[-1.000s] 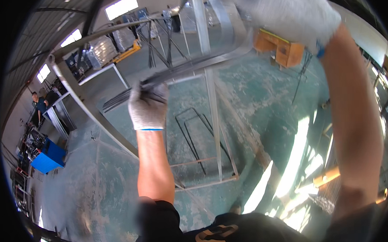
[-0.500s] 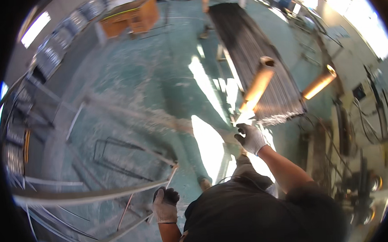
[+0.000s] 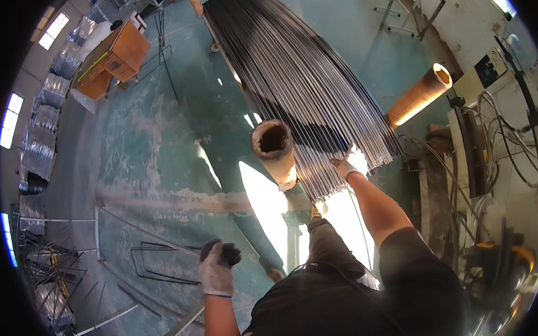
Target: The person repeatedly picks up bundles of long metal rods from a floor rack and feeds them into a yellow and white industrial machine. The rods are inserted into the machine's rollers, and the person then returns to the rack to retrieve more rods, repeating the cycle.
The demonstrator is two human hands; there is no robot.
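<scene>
Long dark metal rods (image 3: 300, 75) lie side by side in a wide sloping bundle, their near ends roughly lined up. Over those ends, toward the right side, is my right hand (image 3: 353, 163) in a white glove. Its dark-tipped thumb stands apart from the fingers, which seem to touch the rods; glare washes out part of the glove. My left hand (image 3: 218, 269), in a white glove with dark fingertips, hovers low over the floor on the left. Its fingers are curled in, with nothing visible in them.
Rusty upright pipes, one (image 3: 274, 149) left of the bundle and another (image 3: 420, 96) right, flank the rods. Metal frame bars (image 3: 168, 334) lie at lower left. A wooden desk (image 3: 114, 57) stands far left. Hoses and cables (image 3: 504, 131) hang along the right wall.
My view has swung toward the rods, and my right hand has reached forward onto their near ends. My left hand now appears apart from the metal frame it was beside.
</scene>
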